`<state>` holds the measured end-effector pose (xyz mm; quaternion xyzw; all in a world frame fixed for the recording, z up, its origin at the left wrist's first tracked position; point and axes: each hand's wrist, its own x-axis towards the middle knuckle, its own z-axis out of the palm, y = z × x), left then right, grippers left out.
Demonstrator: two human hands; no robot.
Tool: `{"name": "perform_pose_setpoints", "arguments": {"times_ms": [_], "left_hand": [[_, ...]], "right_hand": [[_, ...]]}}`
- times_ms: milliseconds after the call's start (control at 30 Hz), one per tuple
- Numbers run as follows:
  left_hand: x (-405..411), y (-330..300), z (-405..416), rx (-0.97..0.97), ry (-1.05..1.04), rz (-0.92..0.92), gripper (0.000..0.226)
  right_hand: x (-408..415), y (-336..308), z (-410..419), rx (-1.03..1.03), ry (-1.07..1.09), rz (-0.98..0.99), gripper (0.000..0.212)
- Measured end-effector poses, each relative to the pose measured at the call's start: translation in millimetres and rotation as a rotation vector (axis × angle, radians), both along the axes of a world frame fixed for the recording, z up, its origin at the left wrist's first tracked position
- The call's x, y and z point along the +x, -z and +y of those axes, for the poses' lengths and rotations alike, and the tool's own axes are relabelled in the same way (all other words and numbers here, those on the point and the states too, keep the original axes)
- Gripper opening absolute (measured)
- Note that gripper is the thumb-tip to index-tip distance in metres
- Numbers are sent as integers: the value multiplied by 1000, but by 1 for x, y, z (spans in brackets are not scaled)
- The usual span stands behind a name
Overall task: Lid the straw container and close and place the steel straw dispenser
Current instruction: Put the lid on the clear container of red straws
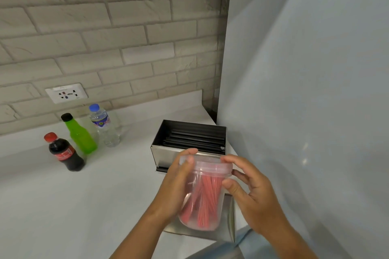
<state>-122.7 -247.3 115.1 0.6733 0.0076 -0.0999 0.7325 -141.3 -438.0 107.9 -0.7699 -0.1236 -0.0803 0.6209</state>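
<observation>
A clear plastic straw container (pixel 205 200) full of red straws is held upright in front of me, above the counter. My left hand (pixel 175 187) wraps its left side, thumb on the rim. A translucent lid (pixel 207 165) sits on top, and my right hand (pixel 250 191) has its fingertips on the lid's right edge. Behind it stands the steel straw dispenser (pixel 189 140), open at the top, with black straws lying inside. Its flat steel lid (pixel 225 231) lies on the counter under the container.
On the white counter (pixel 84 206) at the left stand a cola bottle (pixel 64 152), a green bottle (pixel 79 134) and a water bottle (pixel 104 126). A wall socket (pixel 66 93) sits on the brick wall. A pale wall panel (pixel 305 90) rises close on the right.
</observation>
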Motion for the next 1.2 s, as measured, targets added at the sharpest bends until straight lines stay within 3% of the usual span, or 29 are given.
{"name": "perform_pose_setpoints", "arguments": {"times_ms": [100, 200, 367, 567, 700, 867, 1000, 1200], "left_hand": [[5, -2, 3, -225, 21, 153, 75], [9, 2, 2, -309, 31, 176, 78], [11, 10, 2, -263, 88, 169, 64], [13, 11, 9, -198, 77, 136, 68], [11, 10, 4, -147, 109, 154, 67], [4, 21, -2, -264, -6, 219, 59], [6, 25, 6, -229, -60, 182, 49], [8, 23, 13, -46, -34, 12, 60]], "right_hand": [[1, 0, 3, 45, -53, 106, 53], [1, -1, 10, 93, -47, 97, 51], [1, -3, 15, 28, 35, -14, 28], [-1, -2, 11, -26, 11, -51, 36], [3, -2, 6, -74, 139, -194, 31], [7, 3, 6, -64, 271, -337, 32], [4, 1, 10, -88, 161, -211, 33], [15, -25, 11, -156, -85, 86, 69]]}}
